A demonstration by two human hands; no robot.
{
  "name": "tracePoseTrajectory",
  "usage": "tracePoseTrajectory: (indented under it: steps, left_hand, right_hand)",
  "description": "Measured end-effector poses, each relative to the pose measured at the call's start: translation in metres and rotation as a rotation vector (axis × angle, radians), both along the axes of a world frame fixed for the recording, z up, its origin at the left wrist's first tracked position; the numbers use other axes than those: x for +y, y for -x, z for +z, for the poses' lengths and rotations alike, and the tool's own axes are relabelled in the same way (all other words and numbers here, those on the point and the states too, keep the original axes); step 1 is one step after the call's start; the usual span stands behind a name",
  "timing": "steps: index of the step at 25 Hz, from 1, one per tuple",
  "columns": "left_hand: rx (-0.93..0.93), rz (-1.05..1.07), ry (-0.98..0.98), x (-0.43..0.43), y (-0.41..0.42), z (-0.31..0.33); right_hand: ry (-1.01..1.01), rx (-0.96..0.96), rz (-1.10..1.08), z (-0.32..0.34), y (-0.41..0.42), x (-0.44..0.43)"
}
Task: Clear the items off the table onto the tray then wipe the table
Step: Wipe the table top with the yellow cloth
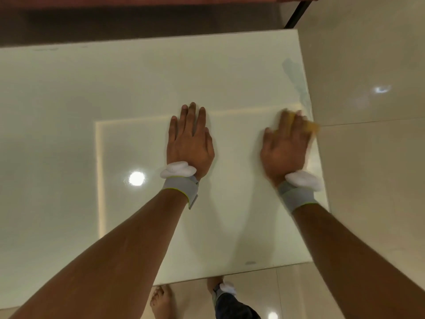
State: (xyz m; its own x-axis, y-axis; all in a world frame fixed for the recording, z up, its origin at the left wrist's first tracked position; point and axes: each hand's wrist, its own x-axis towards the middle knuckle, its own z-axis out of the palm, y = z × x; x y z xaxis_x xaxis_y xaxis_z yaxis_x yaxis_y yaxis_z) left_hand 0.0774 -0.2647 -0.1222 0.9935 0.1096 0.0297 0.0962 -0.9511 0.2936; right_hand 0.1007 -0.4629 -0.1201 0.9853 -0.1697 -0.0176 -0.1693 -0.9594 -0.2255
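Note:
The pale glossy table (138, 88) fills most of the head view, and no items lie on the part I can see. My left hand (189, 140) rests flat on the tabletop near its middle, fingers together and holding nothing. My right hand (285, 146) is blurred and presses a yellow cloth (311, 126) against the table at its right edge. Only a corner of the cloth shows beyond my fingers. A damp streak (295, 77) marks the surface just beyond that hand. No tray is in view.
The table's right edge (308, 95) drops to a shiny tiled floor (368, 157). Its near edge runs above my bare feet (161, 300). A dark wooden strip (138, 21) borders the far side, with a black post (296, 12) at the far right corner.

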Motion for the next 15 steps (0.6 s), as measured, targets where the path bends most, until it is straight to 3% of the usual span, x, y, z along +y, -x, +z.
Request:
tracePoseTrajectory:
  steps: [2,5,6,8,10,11,12,15]
  left_hand:
    - [0.039,0.01,-0.015,-0.002,0.003,0.011]
    - [0.072,0.088,-0.083,-0.002,0.028,0.027]
    - [0.076,0.085,-0.078,-0.001,0.046,0.029]
    - [0.087,0.062,-0.057,0.0,0.089,0.028]
    - [0.105,0.04,-0.058,0.001,0.117,0.022]
    - [0.108,0.025,-0.074,0.001,0.122,0.017]
    - [0.117,0.023,-0.081,0.002,0.125,0.012]
    - [0.127,0.023,-0.064,0.001,0.123,0.009]
  right_hand:
    - [-0.006,0.007,0.317,0.007,0.041,0.037]
    - [0.046,0.115,0.724,0.021,0.104,-0.001]
    - [0.048,0.128,0.703,0.023,0.109,-0.028]
    - [0.061,0.13,0.375,0.02,0.1,-0.059]
    - [0.023,0.072,0.063,0.011,0.077,-0.042]
    - [-0.001,0.049,0.014,0.008,0.071,-0.015]
    - [-0.028,0.038,0.065,0.007,0.077,0.014]
    - [-0.016,0.08,0.521,0.014,0.125,0.042]
